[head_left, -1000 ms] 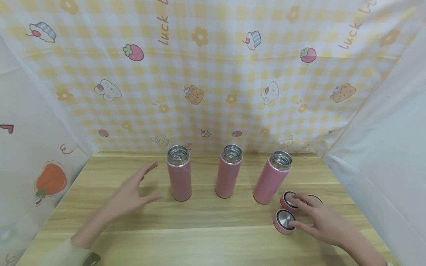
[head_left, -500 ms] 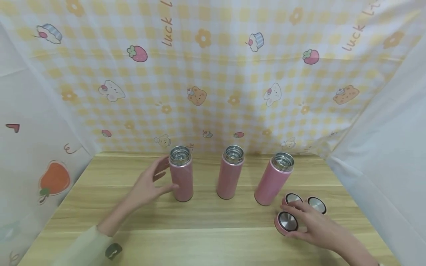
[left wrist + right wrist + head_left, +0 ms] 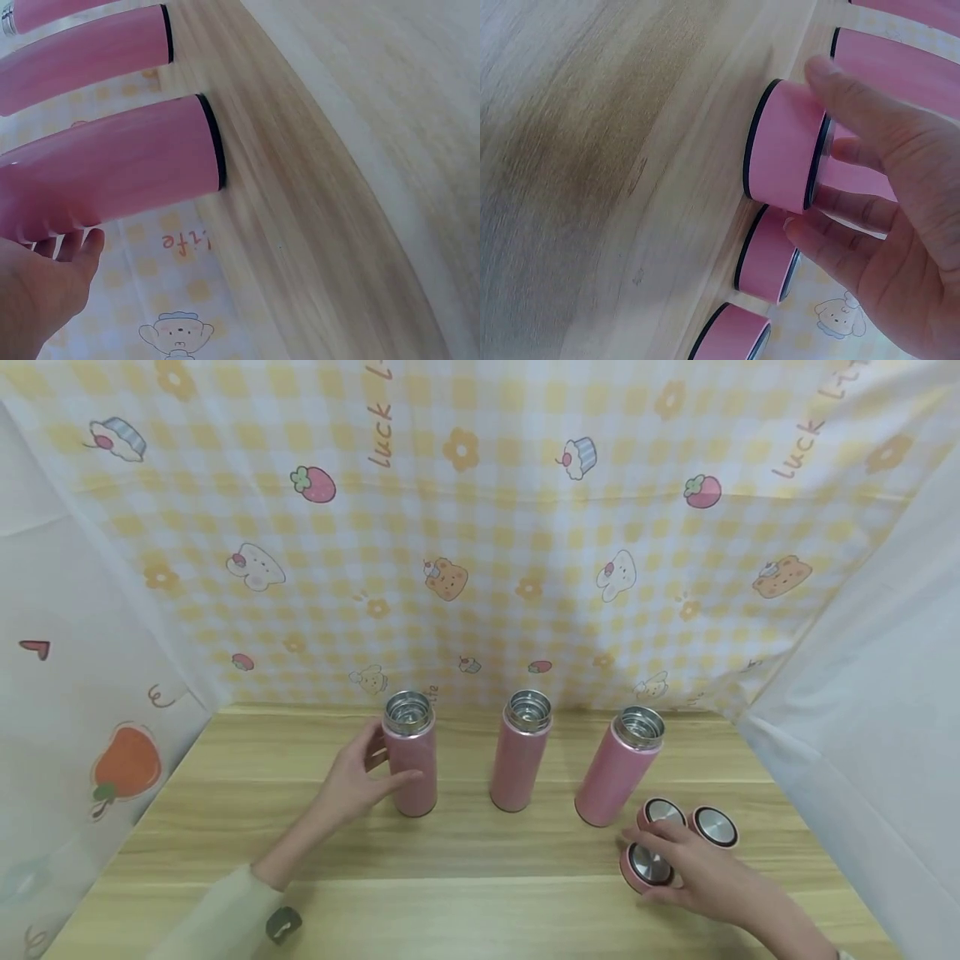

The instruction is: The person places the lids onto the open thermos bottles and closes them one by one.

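Observation:
Three pink thermos bottles stand lidless on the wooden table, their steel mouths showing. My left hand [image 3: 358, 783] holds the left bottle [image 3: 415, 760], thumb across its front and fingers behind. In the left wrist view, fingertips touch the side of this bottle [image 3: 135, 165]. The middle bottle [image 3: 517, 768] and right bottle [image 3: 611, 781] stand apart from both hands. My right hand [image 3: 705, 872] grips the nearest pink lid [image 3: 649, 863], with thumb and fingers on opposite sides. In the right wrist view, that lid [image 3: 784, 146] lies between thumb and fingers. Its steel top is partly covered.
Two more pink lids lie just behind the right hand: one lid [image 3: 665, 812] beside the gripped one, another lid [image 3: 715, 827] farther right. A yellow checked cloth [image 3: 487, 568] hangs behind the wooden table [image 3: 450, 910]. White cloth walls [image 3: 862, 710] flank both sides.
My left hand has moved right and closed around the left bottle. My right hand has shifted toward the nearest lid and settled around it. The bottles and lids stay in place.

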Action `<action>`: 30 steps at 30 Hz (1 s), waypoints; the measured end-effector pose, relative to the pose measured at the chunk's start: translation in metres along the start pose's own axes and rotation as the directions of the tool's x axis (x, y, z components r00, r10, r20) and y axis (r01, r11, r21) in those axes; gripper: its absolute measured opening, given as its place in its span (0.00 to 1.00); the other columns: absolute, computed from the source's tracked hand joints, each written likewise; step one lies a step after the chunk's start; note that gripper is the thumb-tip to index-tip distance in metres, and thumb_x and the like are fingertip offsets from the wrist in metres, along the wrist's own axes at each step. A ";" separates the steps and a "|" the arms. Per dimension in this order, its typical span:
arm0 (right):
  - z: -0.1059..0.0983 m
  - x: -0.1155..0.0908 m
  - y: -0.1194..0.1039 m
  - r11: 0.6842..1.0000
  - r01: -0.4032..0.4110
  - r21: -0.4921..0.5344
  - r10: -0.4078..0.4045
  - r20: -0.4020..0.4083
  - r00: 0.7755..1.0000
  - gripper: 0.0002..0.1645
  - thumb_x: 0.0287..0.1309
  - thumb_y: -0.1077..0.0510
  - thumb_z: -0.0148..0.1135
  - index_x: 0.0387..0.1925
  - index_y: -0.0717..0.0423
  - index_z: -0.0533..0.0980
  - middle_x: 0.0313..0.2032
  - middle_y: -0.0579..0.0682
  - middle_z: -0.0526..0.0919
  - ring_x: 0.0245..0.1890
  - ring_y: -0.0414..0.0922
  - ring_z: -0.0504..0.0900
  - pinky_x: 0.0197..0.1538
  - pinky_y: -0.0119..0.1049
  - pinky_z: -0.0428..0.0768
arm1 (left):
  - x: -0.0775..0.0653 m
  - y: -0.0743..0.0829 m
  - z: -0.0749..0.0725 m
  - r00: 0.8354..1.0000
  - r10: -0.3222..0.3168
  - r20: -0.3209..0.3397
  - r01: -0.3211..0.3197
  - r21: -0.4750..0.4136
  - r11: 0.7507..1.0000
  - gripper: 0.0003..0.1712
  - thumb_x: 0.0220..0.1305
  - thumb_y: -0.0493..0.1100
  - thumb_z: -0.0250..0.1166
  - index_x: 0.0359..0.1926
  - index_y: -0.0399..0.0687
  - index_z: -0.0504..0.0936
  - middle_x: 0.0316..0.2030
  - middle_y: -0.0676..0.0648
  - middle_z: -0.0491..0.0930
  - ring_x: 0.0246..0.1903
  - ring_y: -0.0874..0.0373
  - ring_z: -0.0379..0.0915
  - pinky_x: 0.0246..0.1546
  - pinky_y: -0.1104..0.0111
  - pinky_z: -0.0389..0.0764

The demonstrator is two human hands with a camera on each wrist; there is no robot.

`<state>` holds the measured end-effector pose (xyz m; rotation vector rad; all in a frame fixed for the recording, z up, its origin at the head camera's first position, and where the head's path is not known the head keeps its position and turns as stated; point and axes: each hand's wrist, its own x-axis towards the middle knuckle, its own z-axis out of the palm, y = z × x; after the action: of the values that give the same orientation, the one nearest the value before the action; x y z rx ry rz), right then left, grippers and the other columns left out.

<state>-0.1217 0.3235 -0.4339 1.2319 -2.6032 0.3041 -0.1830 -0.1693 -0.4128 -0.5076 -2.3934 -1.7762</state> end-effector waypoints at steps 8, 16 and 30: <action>0.002 0.002 -0.002 1.000 -0.014 -0.013 0.015 0.043 0.999 0.38 0.38 0.43 0.84 0.54 0.47 0.80 0.50 0.55 0.81 0.49 0.50 0.81 0.43 0.53 0.83 | 0.001 -0.001 0.003 0.998 -0.031 -0.049 0.031 -0.003 1.000 0.44 0.57 0.44 0.79 0.71 0.44 0.67 0.63 0.42 0.74 0.62 0.45 0.71 0.61 0.60 0.76; 0.000 0.006 -0.004 1.000 0.017 0.010 -0.018 0.059 0.998 0.38 0.37 0.47 0.85 0.54 0.45 0.80 0.50 0.48 0.78 0.48 0.46 0.78 0.42 0.45 0.83 | 0.002 0.001 0.005 0.998 -0.029 -0.063 0.029 -0.003 1.000 0.44 0.57 0.42 0.79 0.70 0.43 0.68 0.62 0.41 0.74 0.61 0.45 0.72 0.59 0.62 0.78; -0.008 0.021 -0.009 0.997 0.054 0.050 -0.058 0.103 0.993 0.36 0.42 0.53 0.84 0.56 0.49 0.80 0.48 0.41 0.76 0.46 0.40 0.75 0.40 0.38 0.82 | 0.001 0.001 0.004 0.998 -0.016 -0.057 0.015 -0.013 1.000 0.43 0.57 0.42 0.79 0.70 0.44 0.68 0.61 0.42 0.75 0.61 0.45 0.72 0.60 0.58 0.77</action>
<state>-0.1261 0.3050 -0.4187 1.3693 -2.6575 0.2988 -0.1834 -0.1651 -0.4131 -0.4351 -2.3558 -1.7887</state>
